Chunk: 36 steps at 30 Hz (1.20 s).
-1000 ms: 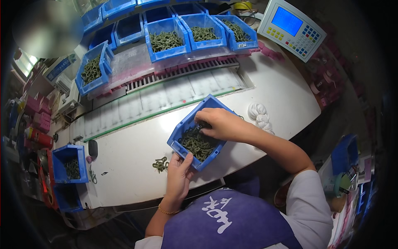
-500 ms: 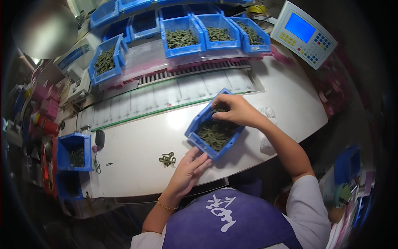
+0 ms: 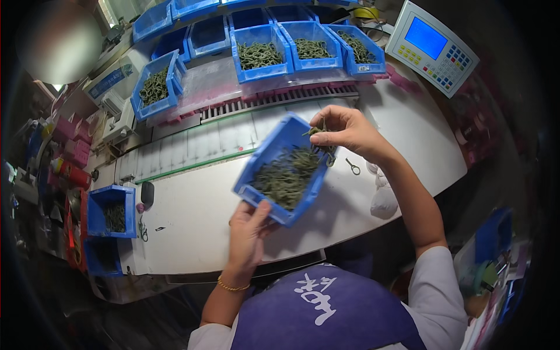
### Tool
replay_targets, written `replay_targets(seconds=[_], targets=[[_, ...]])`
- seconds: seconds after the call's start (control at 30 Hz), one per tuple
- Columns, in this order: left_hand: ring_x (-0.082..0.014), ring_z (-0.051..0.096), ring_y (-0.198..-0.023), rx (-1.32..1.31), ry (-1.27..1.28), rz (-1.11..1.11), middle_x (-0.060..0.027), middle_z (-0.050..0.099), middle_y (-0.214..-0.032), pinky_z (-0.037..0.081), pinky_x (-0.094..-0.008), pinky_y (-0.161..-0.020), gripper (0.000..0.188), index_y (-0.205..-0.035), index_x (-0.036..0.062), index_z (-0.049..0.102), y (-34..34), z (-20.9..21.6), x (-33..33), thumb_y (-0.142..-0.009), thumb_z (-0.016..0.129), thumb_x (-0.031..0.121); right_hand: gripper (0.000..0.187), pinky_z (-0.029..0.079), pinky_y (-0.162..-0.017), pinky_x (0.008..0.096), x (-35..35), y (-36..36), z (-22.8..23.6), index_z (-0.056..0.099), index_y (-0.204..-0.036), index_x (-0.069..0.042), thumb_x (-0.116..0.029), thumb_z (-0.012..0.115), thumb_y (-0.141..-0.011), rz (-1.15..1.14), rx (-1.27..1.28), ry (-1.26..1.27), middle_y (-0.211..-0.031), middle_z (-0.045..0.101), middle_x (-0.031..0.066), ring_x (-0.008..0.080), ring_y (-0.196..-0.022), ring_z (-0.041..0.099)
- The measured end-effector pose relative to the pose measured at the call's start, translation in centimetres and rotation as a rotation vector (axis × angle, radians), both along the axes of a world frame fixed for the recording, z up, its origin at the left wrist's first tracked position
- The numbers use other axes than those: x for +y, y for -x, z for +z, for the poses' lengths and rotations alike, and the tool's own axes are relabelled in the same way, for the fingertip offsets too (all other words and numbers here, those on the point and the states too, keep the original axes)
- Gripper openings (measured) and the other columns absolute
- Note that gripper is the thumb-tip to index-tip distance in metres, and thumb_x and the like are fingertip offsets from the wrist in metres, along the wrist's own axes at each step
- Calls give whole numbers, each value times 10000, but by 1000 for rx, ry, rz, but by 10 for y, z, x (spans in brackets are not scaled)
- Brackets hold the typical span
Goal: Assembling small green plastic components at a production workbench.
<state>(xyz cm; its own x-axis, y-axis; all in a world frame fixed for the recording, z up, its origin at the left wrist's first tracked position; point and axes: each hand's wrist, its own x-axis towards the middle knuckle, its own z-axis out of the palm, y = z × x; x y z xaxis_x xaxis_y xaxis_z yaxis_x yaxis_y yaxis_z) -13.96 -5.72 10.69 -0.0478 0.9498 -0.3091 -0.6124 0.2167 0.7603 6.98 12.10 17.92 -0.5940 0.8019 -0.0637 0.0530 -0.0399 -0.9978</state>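
My left hand [image 3: 248,230] grips the near edge of a blue plastic bin [image 3: 248,178], thumb over the rim, and holds it tilted above the white table. Inside lies a heap of small dark green pieces [image 3: 283,178], blurred by motion. Over the bin's far right rim, my right hand [image 3: 347,134] pinches a small bunch of green looped pieces [image 3: 322,140], some hanging below the fingers. One loose piece [image 3: 353,167], a ring with a short tail, lies on the table right of the bin.
Several blue bins [image 3: 262,71] with green pieces stand behind the slatted strip [image 3: 280,93]. At the left edge are two more blue bins [image 3: 111,192] and a black object [image 3: 147,194]. White crumpled bundles [image 3: 384,201] lie right; a keypad display [image 3: 431,49] stands far right.
My left hand has taken hold of the bin and raised and tilted it leftward. My right hand has come up out of it with pieces. The small pile on the table is no longer visible.
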Motion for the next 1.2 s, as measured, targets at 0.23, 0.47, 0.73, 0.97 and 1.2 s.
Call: replay_targets(seconds=[0.23, 0.47, 0.73, 0.97, 1.2], targets=[[-219, 640, -1001, 114, -59, 390, -90, 610, -1164, 570, -429, -838, 329, -1260, 55, 487, 48, -12, -27, -982, 573, 207, 247, 517, -680, 244, 4, -22, -29, 618, -1023, -9, -71, 746, -822, 65, -129, -103, -868, 670, 47, 94, -770, 636], [-249, 621, -1078, 70, -71, 441, -109, 579, -1227, 575, -470, -898, 366, -1276, 41, 470, 61, -36, -25, -979, 578, 226, 307, 516, -822, 385, -31, -5, -114, 611, -1083, -43, -123, 716, -806, 73, -592, -800, -1052, 647, 127, 296, -915, 625], [-229, 601, -1101, -5, -129, 417, -105, 577, -1231, 552, -464, -922, 390, -1315, 51, 447, 59, -20, 2, -984, 570, 218, 338, 483, -877, 400, -28, -11, -97, 628, -1115, -61, -166, 729, -810, -27, -484, -932, -1070, 649, 120, 298, -998, 595], [-210, 597, -1073, -69, -277, 368, -87, 588, -1180, 519, -410, -960, 363, -1257, 46, 473, 62, 85, 51, -967, 605, 219, 185, 470, -883, 408, -78, -30, -55, 673, -994, -48, -154, 675, -843, -16, -540, -680, -990, 667, 127, 321, -987, 596], [-247, 622, -1030, 23, -490, 364, -109, 607, -1138, 561, -395, -878, 300, -1187, 1, 519, 51, 80, 150, -957, 617, 167, 179, 468, -896, 398, -85, -80, -76, 664, -1011, -27, -125, 654, -862, -120, -461, -655, -1000, 661, 135, 317, -999, 587]])
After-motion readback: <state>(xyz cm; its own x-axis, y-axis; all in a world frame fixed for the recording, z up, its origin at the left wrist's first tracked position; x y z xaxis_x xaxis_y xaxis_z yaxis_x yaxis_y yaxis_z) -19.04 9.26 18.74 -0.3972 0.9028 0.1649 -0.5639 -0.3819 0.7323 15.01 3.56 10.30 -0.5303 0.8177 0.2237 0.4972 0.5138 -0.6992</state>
